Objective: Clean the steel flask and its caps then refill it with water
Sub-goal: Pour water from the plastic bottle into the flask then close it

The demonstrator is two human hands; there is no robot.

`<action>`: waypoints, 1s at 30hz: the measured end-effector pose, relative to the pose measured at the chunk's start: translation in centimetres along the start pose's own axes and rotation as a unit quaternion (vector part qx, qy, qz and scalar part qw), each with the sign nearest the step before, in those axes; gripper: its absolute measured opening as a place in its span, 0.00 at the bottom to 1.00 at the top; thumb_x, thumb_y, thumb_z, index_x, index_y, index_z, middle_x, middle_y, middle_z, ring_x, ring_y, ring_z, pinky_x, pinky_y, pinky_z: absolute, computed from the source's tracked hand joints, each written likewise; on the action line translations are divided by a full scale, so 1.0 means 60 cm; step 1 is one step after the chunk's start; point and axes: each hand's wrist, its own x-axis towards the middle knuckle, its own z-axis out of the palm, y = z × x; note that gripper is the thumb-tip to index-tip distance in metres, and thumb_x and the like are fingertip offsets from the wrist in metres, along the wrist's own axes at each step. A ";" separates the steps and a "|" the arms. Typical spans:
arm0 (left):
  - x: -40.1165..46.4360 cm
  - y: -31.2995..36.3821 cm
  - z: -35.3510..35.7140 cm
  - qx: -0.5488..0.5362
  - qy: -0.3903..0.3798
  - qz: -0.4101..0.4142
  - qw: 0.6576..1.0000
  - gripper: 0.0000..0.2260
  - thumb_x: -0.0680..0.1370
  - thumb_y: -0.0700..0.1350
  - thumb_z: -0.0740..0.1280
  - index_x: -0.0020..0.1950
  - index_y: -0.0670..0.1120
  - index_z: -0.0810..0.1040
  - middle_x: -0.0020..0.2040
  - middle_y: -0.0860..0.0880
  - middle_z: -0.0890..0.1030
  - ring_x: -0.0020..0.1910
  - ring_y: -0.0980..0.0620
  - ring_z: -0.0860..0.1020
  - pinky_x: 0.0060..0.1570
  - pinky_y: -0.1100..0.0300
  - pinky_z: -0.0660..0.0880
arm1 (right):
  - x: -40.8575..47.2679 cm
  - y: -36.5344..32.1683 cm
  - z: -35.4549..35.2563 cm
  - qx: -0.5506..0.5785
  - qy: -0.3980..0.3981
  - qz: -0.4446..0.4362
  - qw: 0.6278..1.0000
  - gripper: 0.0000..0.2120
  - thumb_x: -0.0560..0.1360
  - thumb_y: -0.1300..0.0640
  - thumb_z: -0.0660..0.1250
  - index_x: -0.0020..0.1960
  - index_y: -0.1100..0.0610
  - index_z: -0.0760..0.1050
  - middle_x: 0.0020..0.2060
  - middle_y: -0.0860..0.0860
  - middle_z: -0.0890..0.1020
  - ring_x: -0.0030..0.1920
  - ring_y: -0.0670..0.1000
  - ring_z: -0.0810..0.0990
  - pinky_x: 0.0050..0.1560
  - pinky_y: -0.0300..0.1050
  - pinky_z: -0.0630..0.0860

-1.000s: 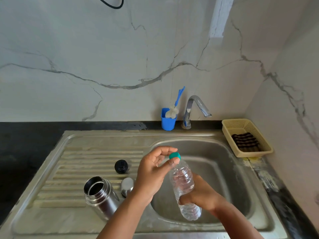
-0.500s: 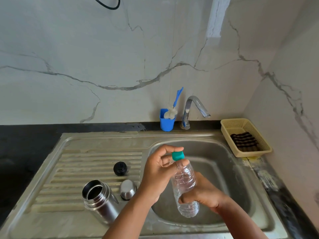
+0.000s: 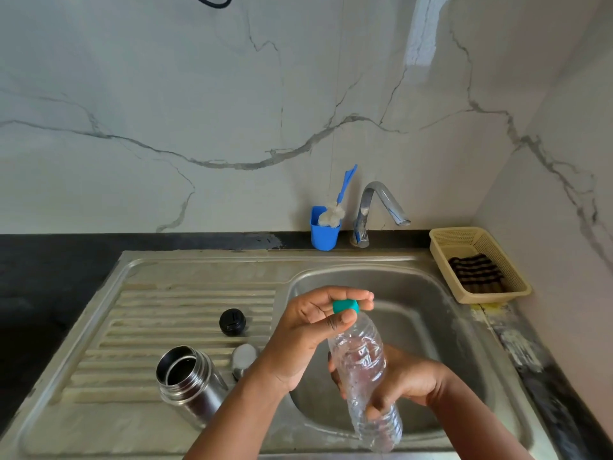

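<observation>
The open steel flask [image 3: 189, 381] stands uncapped on the sink's ribbed drainboard [image 3: 172, 313]. Its black inner cap [image 3: 232, 322] lies on the ribs behind it, and its steel outer cap [image 3: 244, 358] sits beside it, partly hidden by my left wrist. Over the basin, my right hand [image 3: 408, 381] grips a clear plastic water bottle [image 3: 363, 366] around its lower body. My left hand [image 3: 315, 330] pinches the bottle's teal cap [image 3: 345, 306] between thumb and fingers.
A steel tap [image 3: 378, 207] rises behind the basin [image 3: 431, 310]. Left of the tap, a blue cup [image 3: 324, 232] holds a bottle brush. A beige basket [image 3: 477, 263] with a dark cloth sits at the right by the wall. Black counter runs along the left.
My left hand's fingers have closed further round the teal cap and turned on it. The bottle has stayed over the basin in my right hand. The flask and caps have not moved.
</observation>
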 end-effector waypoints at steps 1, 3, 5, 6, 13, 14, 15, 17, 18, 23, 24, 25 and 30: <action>0.001 0.003 -0.001 0.014 0.001 -0.003 1.000 0.11 0.77 0.40 0.69 0.59 0.45 0.82 0.57 0.43 0.84 0.63 0.45 0.79 0.61 0.58 0.74 | 0.003 -0.001 0.001 0.009 0.002 -0.001 1.000 0.31 0.56 0.65 0.74 0.59 0.65 0.73 0.47 0.56 0.80 0.50 0.56 0.77 0.53 0.52 0.74; 0.003 0.007 0.001 0.058 0.020 -0.002 0.998 0.13 0.78 0.40 0.69 0.62 0.43 0.80 0.59 0.47 0.83 0.64 0.51 0.78 0.61 0.61 0.73 | 0.007 -0.006 0.004 0.017 0.031 -0.009 0.999 0.29 0.56 0.65 0.73 0.57 0.64 0.75 0.46 0.56 0.80 0.49 0.55 0.78 0.53 0.52 0.74; 0.005 0.010 0.003 0.086 0.069 0.014 0.994 0.13 0.75 0.42 0.72 0.59 0.46 0.82 0.57 0.52 0.83 0.62 0.55 0.78 0.60 0.62 0.73 | 0.011 -0.013 0.005 0.003 0.058 -0.024 0.998 0.26 0.57 0.66 0.72 0.55 0.65 0.75 0.45 0.57 0.80 0.48 0.55 0.78 0.52 0.53 0.75; 0.006 0.011 0.004 0.085 0.096 0.019 0.992 0.12 0.74 0.44 0.74 0.58 0.48 0.84 0.55 0.52 0.82 0.62 0.55 0.78 0.59 0.61 0.74 | 0.013 -0.016 0.005 -0.003 0.058 -0.030 0.998 0.26 0.58 0.67 0.72 0.55 0.66 0.74 0.45 0.58 0.79 0.48 0.55 0.78 0.52 0.53 0.75; -0.013 0.060 0.007 0.154 0.059 0.013 0.986 0.19 0.74 0.43 0.73 0.65 0.51 0.79 0.57 0.52 0.84 0.61 0.56 0.79 0.56 0.63 0.77 | 0.023 -0.037 0.007 -0.021 0.019 -0.044 0.999 0.27 0.59 0.67 0.73 0.57 0.57 0.75 0.48 0.51 0.82 0.51 0.51 0.80 0.55 0.49 0.77; -0.018 0.070 0.008 0.212 0.062 0.021 0.975 0.23 0.74 0.45 0.73 0.69 0.54 0.75 0.60 0.55 0.83 0.62 0.59 0.78 0.60 0.64 0.75 | 0.027 -0.047 0.007 -0.029 0.035 -0.051 0.998 0.28 0.59 0.67 0.73 0.59 0.57 0.75 0.48 0.50 0.83 0.52 0.50 0.81 0.56 0.49 0.78; -0.024 0.080 0.009 0.280 0.058 0.027 0.958 0.28 0.74 0.47 0.74 0.73 0.59 0.70 0.63 0.59 0.80 0.64 0.62 0.76 0.63 0.67 0.72 | 0.032 -0.059 0.010 -0.035 0.057 -0.065 0.996 0.31 0.60 0.68 0.73 0.62 0.57 0.73 0.50 0.49 0.83 0.54 0.50 0.81 0.57 0.49 0.79; -0.037 0.110 0.007 0.390 0.074 0.033 0.917 0.36 0.73 0.51 0.75 0.75 0.66 0.60 0.64 0.63 0.76 0.62 0.66 0.75 0.62 0.70 0.71 | 0.049 -0.088 0.013 -0.044 0.094 -0.115 0.988 0.38 0.61 0.69 0.74 0.69 0.59 0.67 0.55 0.50 0.82 0.57 0.51 0.81 0.56 0.49 0.79; -0.042 0.128 0.004 0.417 0.092 0.038 0.904 0.37 0.73 0.52 0.75 0.75 0.68 0.57 0.63 0.63 0.77 0.59 0.66 0.76 0.59 0.68 0.73 | 0.059 -0.102 0.016 -0.050 0.109 -0.140 0.983 0.40 0.61 0.68 0.75 0.71 0.59 0.65 0.57 0.52 0.81 0.58 0.54 0.81 0.56 0.51 0.79; -0.038 0.212 -0.061 0.433 0.148 0.062 0.887 0.25 0.69 0.46 0.78 0.62 0.59 0.74 0.54 0.60 0.81 0.54 0.63 0.80 0.56 0.56 0.79 | 0.127 -0.178 0.032 -0.133 0.172 -0.216 0.952 0.36 0.61 0.58 0.83 0.63 0.54 0.69 0.57 0.53 0.79 0.57 0.55 0.79 0.59 0.52 0.77; -0.030 0.222 -0.081 0.431 0.157 0.060 0.887 0.24 0.69 0.45 0.79 0.61 0.57 0.75 0.54 0.60 0.82 0.55 0.63 0.79 0.57 0.56 0.79 | 0.144 -0.193 0.035 -0.159 0.177 -0.228 0.944 0.36 0.61 0.56 0.83 0.63 0.52 0.70 0.57 0.52 0.78 0.58 0.53 0.78 0.58 0.46 0.77; -0.019 0.227 -0.103 0.431 0.168 0.056 0.885 0.24 0.68 0.45 0.79 0.61 0.56 0.76 0.56 0.60 0.81 0.57 0.63 0.79 0.58 0.57 0.77 | 0.161 -0.205 0.036 -0.177 0.179 -0.235 0.939 0.35 0.62 0.54 0.83 0.63 0.51 0.70 0.58 0.50 0.78 0.58 0.50 0.78 0.57 0.41 0.75; 0.036 0.216 -0.217 0.419 0.215 0.029 0.882 0.25 0.68 0.44 0.80 0.62 0.55 0.77 0.62 0.54 0.75 0.59 0.57 0.78 0.57 0.63 0.76 | 0.273 -0.229 0.030 -0.264 0.243 -0.223 0.906 0.31 0.67 0.53 0.80 0.65 0.50 0.70 0.58 0.47 0.70 0.56 0.46 0.74 0.54 0.33 0.71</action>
